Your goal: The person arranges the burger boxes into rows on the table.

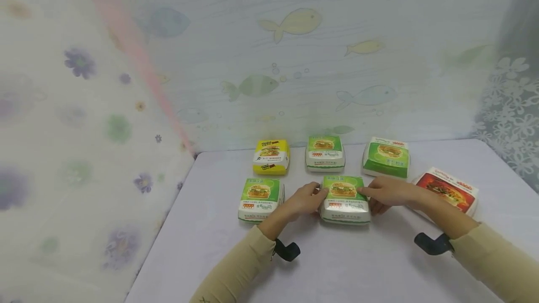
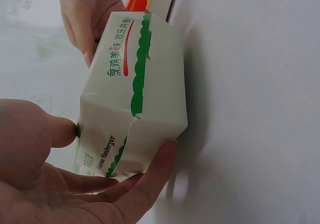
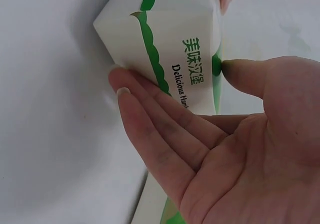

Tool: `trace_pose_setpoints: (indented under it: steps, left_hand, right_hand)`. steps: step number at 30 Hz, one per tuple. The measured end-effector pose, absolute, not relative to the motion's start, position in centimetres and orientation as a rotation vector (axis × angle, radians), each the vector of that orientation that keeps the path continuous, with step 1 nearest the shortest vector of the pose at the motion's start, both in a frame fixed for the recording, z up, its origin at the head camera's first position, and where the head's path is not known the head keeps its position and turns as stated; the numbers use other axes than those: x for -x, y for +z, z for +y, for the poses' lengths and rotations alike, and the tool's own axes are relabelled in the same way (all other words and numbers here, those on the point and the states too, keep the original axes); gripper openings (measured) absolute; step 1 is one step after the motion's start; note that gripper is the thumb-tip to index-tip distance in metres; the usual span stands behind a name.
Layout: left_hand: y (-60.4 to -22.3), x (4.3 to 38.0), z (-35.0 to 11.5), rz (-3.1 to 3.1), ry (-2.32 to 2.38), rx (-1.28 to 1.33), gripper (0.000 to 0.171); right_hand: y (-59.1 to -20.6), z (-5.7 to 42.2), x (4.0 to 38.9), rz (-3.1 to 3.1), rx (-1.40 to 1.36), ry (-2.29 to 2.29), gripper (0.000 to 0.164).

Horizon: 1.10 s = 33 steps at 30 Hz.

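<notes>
My bare left hand (image 1: pixel 306 198) and bare right hand (image 1: pixel 385 192) face each other, palms inward, about midway between the left and right edges of the white cloth-covered table (image 1: pixel 345 270), both in a pinching hold: thumbs (image 2: pixel 60 133) uppermost, fingers (image 3: pixel 155 144) below, slightly bent. My forearms (image 1: pixel 273 222), in long beige fabric sleeves (image 1: pixel 240 265), slant inward toward the far edge, skin bare past the cuffs.

- Your near middle box (image 1: pixel 343 205): green and white, burger print, scalloped green edging.
- Your sleeves (image 1: pixel 233 265): beige.
- Your far-left box (image 1: pixel 271 153): yellow, white band.
- Your rightmost box (image 1: pixel 448 193): red, white border.
- Far backdrop (image 1: pixel 303 111): pale, fish-patterned.
</notes>
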<state>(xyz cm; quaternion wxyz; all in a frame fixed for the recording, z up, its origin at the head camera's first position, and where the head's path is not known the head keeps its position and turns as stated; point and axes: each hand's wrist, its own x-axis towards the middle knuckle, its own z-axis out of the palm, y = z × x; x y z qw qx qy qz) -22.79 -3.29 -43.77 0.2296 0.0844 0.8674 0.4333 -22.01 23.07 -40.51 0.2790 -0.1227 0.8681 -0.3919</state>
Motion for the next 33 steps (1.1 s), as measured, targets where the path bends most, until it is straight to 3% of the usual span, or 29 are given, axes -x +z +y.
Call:
trace_pose_setpoints:
  steps: [20,33]
  left_hand:
    - [-43.4,22.4,-5.5,2.460,1.110,-0.259,0.064]
    - [-43.9,22.2,-6.3,2.469,1.084,-0.235,0.057]
  right_hand:
    - [-40.2,20.9,21.5,2.320,0.357,-1.096,0.045]
    - [-41.2,19.6,22.1,2.323,0.387,-1.075,0.044]
